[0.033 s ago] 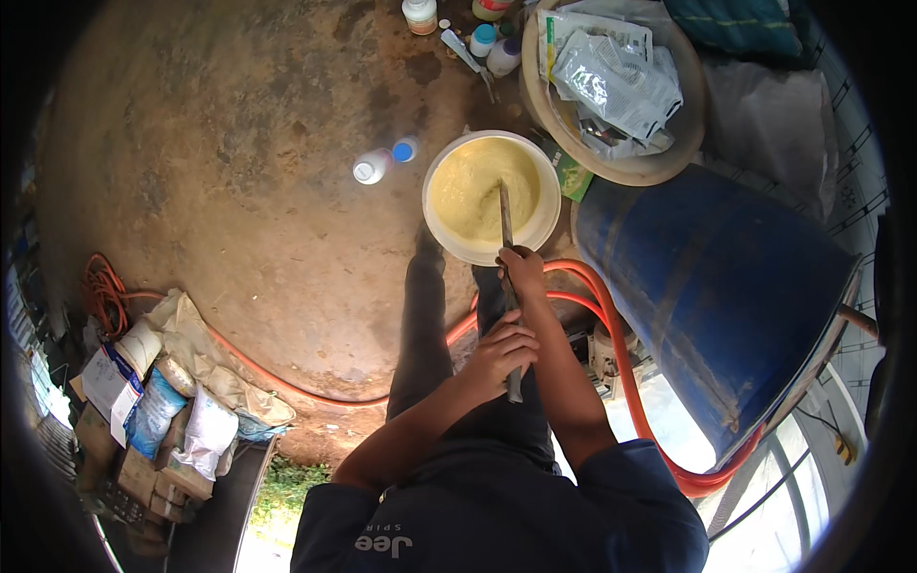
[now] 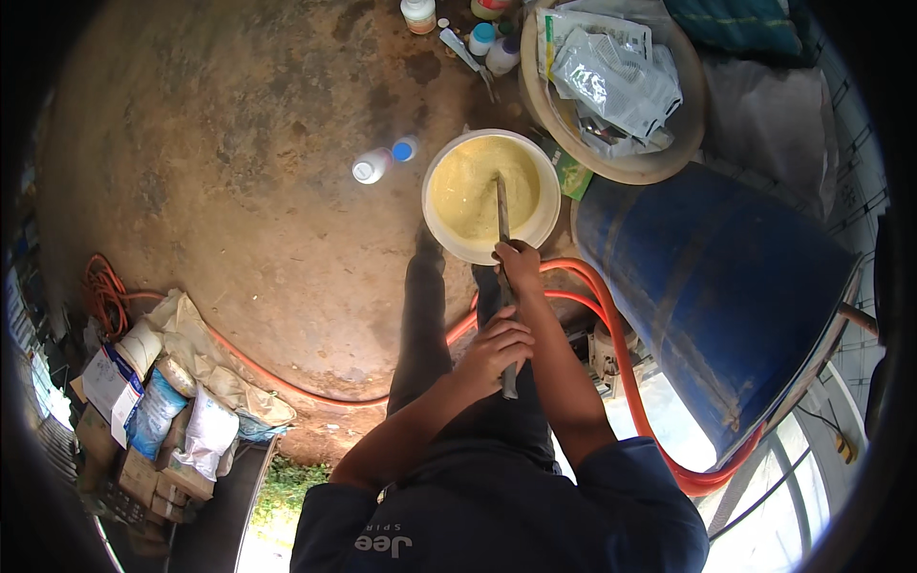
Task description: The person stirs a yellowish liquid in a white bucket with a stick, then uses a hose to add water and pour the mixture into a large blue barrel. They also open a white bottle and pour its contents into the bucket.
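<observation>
A white bucket (image 2: 550, 205) stands on the floor before my feet, holding a thick pale-yellow liquid (image 2: 468, 196). A stick (image 2: 503, 215) leans into it, its far end sunk in the liquid and its near end pointing back at my body. My right hand (image 2: 519, 265) is wrapped round the stick just outside the bucket's near rim. Closer to my body, my left hand (image 2: 497, 349) is closed round the same stick, whose near end sticks out below that hand.
White bottles (image 2: 371, 166) with a blue cap beside them lie left of the bucket. A wide basin (image 2: 693, 143) of empty-looking packets, a big blue drum (image 2: 707, 296) and an orange hose (image 2: 619, 353) crowd the right. Sacks and boxes (image 2: 153, 415) are piled at lower left.
The stick's dipped end has shifted slightly left in the liquid. Both hands have moved a little left and away from my body with it.
</observation>
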Available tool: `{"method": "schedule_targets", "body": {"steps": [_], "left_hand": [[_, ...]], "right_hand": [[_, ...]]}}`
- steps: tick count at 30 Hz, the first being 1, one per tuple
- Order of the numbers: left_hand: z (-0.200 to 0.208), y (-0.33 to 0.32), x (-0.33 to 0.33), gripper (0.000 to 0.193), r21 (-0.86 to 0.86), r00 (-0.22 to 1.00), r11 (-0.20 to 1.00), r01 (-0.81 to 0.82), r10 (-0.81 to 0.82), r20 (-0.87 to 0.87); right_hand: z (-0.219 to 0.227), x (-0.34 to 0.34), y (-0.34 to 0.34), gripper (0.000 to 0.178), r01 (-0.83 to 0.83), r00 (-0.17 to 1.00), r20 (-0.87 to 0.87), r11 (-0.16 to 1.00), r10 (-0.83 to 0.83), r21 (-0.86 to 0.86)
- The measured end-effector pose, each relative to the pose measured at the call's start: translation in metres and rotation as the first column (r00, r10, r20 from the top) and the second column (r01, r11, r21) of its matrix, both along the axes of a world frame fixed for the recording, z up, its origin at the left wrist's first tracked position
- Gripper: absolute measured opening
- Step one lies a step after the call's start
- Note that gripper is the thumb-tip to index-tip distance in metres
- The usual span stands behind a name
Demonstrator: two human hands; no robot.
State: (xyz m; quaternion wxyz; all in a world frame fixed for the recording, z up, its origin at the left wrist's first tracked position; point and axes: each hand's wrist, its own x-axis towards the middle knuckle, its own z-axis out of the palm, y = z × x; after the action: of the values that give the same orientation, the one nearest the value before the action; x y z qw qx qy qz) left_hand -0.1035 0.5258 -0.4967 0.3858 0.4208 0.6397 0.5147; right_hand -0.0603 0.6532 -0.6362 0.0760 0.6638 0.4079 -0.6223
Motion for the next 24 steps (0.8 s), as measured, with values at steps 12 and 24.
{"method": "schedule_targets", "body": {"steps": [12,24], "left_hand": [[0.029,-0.033,0.017,0.016,-0.107,0.998,0.993,-0.05,0.052,0.018],[0.013,0.014,0.041,0.016,0.035,0.99,0.997,-0.064,0.059,0.128]], "right_hand": [[0.007,0.01,-0.064,0.024,-0.016,1.0,-0.003,0.99,0.015,-0.14],[0.022,0.046,0.006,0.02,0.113,0.99,0.101,0.989,-0.103,-0.098]]}}
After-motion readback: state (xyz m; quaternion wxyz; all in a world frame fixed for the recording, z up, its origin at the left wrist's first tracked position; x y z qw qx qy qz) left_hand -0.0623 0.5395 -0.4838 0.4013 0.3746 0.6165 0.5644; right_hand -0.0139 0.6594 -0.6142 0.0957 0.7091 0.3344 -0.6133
